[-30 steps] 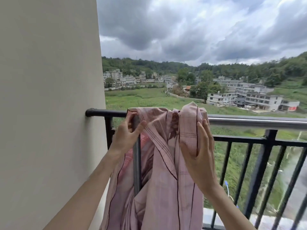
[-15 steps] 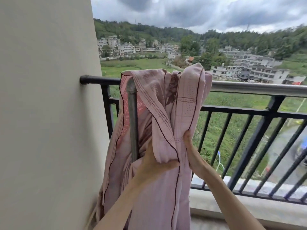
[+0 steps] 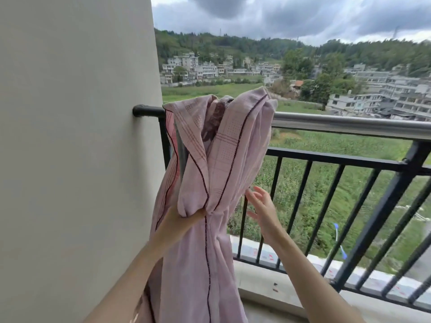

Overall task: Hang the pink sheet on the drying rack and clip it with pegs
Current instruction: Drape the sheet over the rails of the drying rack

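Pink checked cotton sheet with dark stripe lines (image 3: 224, 148) bunched over the silver-topped black metal balcony railing (image 3: 349, 127), centre of frame, beside the grey wall (image 3: 70, 136). Left hand (image 3: 180, 220) grips a gathered fold at mid-frame — fabric hangs below it. Right hand (image 3: 262, 206) just right of the sheet, fingers spread, holding nothing.

The pink woven cloth sheet (image 3: 217, 159) looks soft, thin and matt, with dark stitched lines. The round silver metal handrail (image 3: 349, 125) is smooth and glossy. The black painted metal railing bars (image 3: 326, 157) have a dull sheen. The plain grey wall (image 3: 70, 136) is matt.
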Available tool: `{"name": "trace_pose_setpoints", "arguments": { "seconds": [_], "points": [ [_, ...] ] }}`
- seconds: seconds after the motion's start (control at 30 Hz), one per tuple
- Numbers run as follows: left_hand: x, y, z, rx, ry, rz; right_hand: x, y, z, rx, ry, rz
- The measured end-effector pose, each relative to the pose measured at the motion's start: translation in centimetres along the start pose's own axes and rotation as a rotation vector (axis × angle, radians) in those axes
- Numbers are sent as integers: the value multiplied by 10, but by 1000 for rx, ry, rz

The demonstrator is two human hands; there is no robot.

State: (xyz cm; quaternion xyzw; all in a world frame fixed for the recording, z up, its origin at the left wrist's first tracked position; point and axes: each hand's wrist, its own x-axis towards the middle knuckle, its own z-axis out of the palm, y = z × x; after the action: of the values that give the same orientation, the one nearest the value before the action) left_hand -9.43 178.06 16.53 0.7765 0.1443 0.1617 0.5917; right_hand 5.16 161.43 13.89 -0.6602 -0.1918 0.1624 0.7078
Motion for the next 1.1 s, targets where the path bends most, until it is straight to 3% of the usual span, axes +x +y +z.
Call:
{"name": "trace_pose_setpoints", "arguments": {
  "seconds": [0.07, 0.2, 0.37, 0.5, 0.63, 0.73, 0.87, 1.1],
  "points": [
    [-4, -2, -6, -28, 11, -86, 6, 3, 5, -141, -90, 0],
    [-14, -4, -2, -44, 1, -161, 20, 8, 25, -147, -318, -6],
    [-22, -3, -3, 72, 70, -160, 43, 9, 21, -264, -9, 118],
    [-26, 1, -18, 145, 194, -164, 58, 8, -24, -46, 168, 216],
    [-30, 2, -20, 172, 235, -168, 65, -4, -51, 135, 286, 112],
    [-34, -4, -13, 139, 252, -160, 68, -9, -61, 127, 329, 41],
    [-41, -22, 9, 70, 160, -156, 50, 0, -63, 78, 222, -11],
    [-46, -77, 56, -14, 4, -304, -30, 45, -27, 79, -85, 94]
  ]
}}
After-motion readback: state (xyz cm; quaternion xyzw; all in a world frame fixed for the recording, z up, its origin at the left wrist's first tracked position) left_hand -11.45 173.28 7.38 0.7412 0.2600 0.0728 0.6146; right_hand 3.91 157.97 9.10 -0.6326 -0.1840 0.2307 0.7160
